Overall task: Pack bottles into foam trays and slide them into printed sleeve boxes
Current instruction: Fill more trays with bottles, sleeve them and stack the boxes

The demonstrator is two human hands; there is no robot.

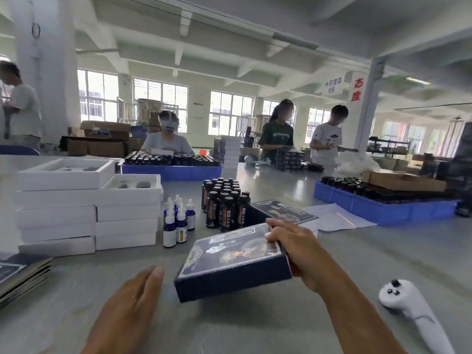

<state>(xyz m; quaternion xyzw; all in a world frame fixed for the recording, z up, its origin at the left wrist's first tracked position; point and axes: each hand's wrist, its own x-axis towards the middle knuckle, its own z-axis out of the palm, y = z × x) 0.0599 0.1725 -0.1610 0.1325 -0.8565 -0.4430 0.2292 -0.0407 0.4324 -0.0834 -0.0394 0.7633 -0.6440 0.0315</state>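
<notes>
Nearest, the left hand [127, 302] lies flat with fingers straight and together, holding nothing, just left of the printed sleeve box [233, 261]. The right hand [293, 249] has its grip pinching the box's right end, thumb on top, the rest of the fingers under or behind, so the box is tilted with its near-left corner low over the grey surface [255, 328]. The box looks closed and filled, though its ends are not visible enough to be sure. To finish well, the left palm should probably square the open end before the box is set beside the second printed box [283, 212]. The card is glossy and dark, with sharp edges. A white controller [408, 307] lies to the right. Further back stand dark, labelled bottles [224, 203], blue dropper bottles [178, 218] with white tops, and matte white foam trays [86, 208] stacked on the left.
</notes>
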